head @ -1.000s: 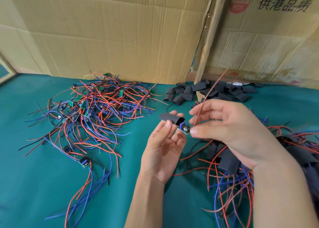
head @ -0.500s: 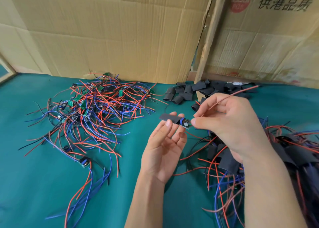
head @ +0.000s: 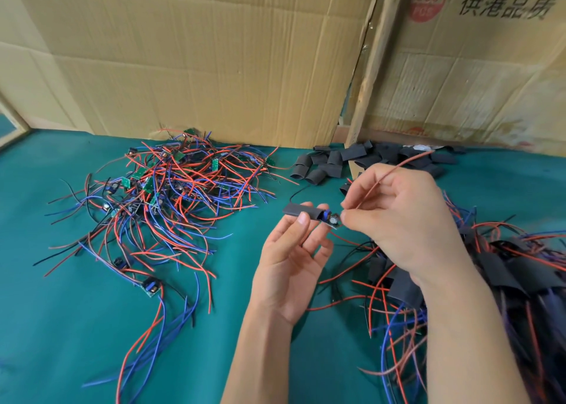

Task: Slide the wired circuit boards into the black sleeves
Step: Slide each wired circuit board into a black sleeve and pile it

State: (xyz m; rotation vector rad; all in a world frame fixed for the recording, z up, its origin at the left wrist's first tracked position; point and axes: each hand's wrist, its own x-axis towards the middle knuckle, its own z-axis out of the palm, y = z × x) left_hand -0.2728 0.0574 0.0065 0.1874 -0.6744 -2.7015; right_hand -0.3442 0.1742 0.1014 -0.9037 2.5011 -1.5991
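My left hand (head: 291, 259) pinches a flat black sleeve (head: 301, 210) between thumb and fingertips, held above the green table. A small circuit board (head: 330, 220) sticks partly out of the sleeve's right end, its blue part and a round capacitor showing. My right hand (head: 398, 217) pinches the board's exposed end, and a red wire (head: 395, 171) rises from it between the fingers. A thin black wire trails out of the sleeve's far left end.
A tangle of wired boards (head: 171, 195) with red, blue and black leads lies at the left. Empty black sleeves (head: 330, 164) are heaped at the back by the cardboard wall (head: 214, 60). Sleeved boards with wires (head: 496, 275) pile at the right on the green table (head: 76, 327).
The red wire swung from pointing up to leaning right. My right hand shifted slightly. The board still sticks out of the sleeve by about the same amount.
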